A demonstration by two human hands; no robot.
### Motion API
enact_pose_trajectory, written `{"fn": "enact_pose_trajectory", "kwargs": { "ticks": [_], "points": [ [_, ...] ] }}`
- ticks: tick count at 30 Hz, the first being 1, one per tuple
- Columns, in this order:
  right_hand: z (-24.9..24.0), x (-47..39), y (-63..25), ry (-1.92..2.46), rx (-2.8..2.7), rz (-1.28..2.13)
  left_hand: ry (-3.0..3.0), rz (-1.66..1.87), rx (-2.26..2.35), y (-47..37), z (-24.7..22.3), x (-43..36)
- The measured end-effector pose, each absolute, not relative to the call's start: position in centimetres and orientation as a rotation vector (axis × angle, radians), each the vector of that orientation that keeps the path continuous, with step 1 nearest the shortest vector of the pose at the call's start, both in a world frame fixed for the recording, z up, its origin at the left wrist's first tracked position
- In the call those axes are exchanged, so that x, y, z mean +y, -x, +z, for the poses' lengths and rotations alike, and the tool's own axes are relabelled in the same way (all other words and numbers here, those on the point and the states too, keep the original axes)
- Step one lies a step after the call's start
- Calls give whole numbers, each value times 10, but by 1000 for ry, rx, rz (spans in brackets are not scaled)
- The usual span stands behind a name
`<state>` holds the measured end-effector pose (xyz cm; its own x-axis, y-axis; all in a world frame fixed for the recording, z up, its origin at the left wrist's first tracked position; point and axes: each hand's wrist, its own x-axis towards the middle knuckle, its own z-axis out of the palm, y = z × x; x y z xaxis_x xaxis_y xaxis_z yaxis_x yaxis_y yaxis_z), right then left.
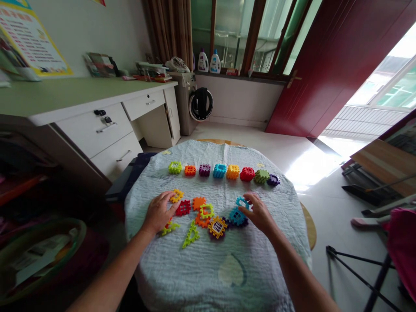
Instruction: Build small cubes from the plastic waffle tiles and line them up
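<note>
My left hand (pixel 160 212) has its fingers curled at the edge of a yellow interlocking tile (pixel 177 196), with the thumb close below it. Just beside that thumb lies a red square tile (pixel 183 207). My right hand (pixel 259 211) holds a light blue open-frame tile (pixel 242 202) between thumb and fingers, over another blue tile (pixel 238 216). Between the hands are orange tiles (pixel 199 203), a lime frame tile (pixel 206 211) and a yellow lattice tile (pixel 217 227). A lime triangular piece (pixel 191 235) lies nearer me. Another lime piece (pixel 169 229) is partly beneath my left hand.
Behind the loose tiles runs a row of coloured stacks or blocks, among them a red one (pixel 247 173) and a purple one (pixel 204 170). All rest on a round table covered by a wrinkled pale cloth (pixel 195 277). A folding stand (pixel 354 258) is at the right.
</note>
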<state>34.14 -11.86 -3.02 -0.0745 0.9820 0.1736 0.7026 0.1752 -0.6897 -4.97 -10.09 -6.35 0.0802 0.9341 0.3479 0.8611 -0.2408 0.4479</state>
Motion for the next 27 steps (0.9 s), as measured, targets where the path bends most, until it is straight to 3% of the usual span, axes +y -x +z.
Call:
{"fn": "enact_pose_trajectory", "kwargs": {
  "ticks": [5,13,23,27],
  "points": [
    [-34,-121,-323,1552,-1735,540,-2156,969,1829,47,-61,-104],
    [-31,-155,-319,1633,-2189,560,-2146,991,1830,47,-61,-106],
    [-25,-135,-326,1639,-1808,818,-2140,984,1842,47,-60,-107],
    [-35,-129,-338,1769,-1784,527,-2126,981,1850,47,-61,-107]
  ]
}}
